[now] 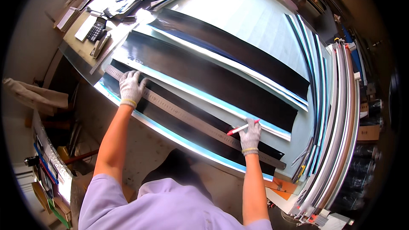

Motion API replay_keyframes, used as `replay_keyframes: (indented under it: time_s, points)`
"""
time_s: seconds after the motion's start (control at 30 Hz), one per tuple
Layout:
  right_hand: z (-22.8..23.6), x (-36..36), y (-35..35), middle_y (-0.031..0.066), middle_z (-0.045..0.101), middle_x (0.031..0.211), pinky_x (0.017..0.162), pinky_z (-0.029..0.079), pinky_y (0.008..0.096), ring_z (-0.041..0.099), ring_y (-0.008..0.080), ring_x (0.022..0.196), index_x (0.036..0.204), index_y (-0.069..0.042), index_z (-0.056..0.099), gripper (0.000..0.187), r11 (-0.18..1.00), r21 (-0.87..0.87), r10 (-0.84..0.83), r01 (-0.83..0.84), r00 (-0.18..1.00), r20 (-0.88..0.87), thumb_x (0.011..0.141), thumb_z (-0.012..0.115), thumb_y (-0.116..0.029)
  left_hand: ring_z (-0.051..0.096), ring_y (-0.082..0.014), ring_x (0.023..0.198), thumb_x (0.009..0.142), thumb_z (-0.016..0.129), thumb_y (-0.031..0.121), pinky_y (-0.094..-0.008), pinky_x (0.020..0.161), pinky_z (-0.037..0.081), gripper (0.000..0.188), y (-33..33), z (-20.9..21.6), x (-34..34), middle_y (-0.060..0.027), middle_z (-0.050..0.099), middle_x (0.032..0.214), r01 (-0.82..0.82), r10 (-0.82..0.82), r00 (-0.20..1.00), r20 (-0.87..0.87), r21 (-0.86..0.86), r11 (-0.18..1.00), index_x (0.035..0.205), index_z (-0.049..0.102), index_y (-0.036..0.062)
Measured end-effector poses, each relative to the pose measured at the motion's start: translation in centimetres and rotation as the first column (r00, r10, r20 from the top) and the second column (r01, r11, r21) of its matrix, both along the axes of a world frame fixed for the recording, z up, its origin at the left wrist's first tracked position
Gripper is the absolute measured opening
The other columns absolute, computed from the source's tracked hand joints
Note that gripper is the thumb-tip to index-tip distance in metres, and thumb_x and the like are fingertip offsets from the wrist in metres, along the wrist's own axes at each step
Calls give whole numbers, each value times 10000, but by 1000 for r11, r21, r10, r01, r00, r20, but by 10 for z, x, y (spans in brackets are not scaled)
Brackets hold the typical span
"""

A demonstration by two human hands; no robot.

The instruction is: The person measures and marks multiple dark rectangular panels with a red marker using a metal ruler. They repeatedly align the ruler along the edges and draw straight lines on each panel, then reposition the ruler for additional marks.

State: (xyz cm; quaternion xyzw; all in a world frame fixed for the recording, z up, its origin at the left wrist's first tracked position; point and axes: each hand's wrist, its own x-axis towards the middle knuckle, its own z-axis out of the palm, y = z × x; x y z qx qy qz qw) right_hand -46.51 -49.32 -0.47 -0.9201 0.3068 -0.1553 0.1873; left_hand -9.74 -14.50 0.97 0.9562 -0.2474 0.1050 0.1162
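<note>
A long metal ruler (183,115) runs from under the gloved left hand (132,87) to beyond the right wrist, over a black strip (170,123). The left hand lies palm-down across it, fingers extended; the right hand (250,137) pinches a red-and-white pen (238,129). The ruler looks thin, light and springy along its length, probably apt to skid on glossy film; best pressed flat under spread left fingers, or lifted by both edges
</note>
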Motion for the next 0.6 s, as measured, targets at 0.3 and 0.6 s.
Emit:
replay_keyframes:
  time_s: [0.3, 0.6]
  points:
    - [4, -15, 49, 157, 667, 1199, 1024, 463, 505, 613, 381, 1146, 1121, -90, 678, 443, 995, -21, 95, -93, 977, 192, 743, 876, -209, 569, -391, 1284, 936, 708, 316, -476, 1102, 439, 458, 6, -18, 2, -180, 624, 1390, -128, 135, 983, 125, -62, 990, 1345, 658, 118]
    - [-17, -50, 73, 124, 630, 1234, 1055, 471, 519, 599, 360, 1196, 1062, -92, 636, 389, 1000, -13, 10, -7, 967, 256, 739, 841, -159, 486, -414, 1393, 1001, 679, 410, -461, 1160, 392, 642, 68, -64, 3, -199, 502, 1535, -62, 70, 993, 99, -80, 995, 1538, 503, 105]
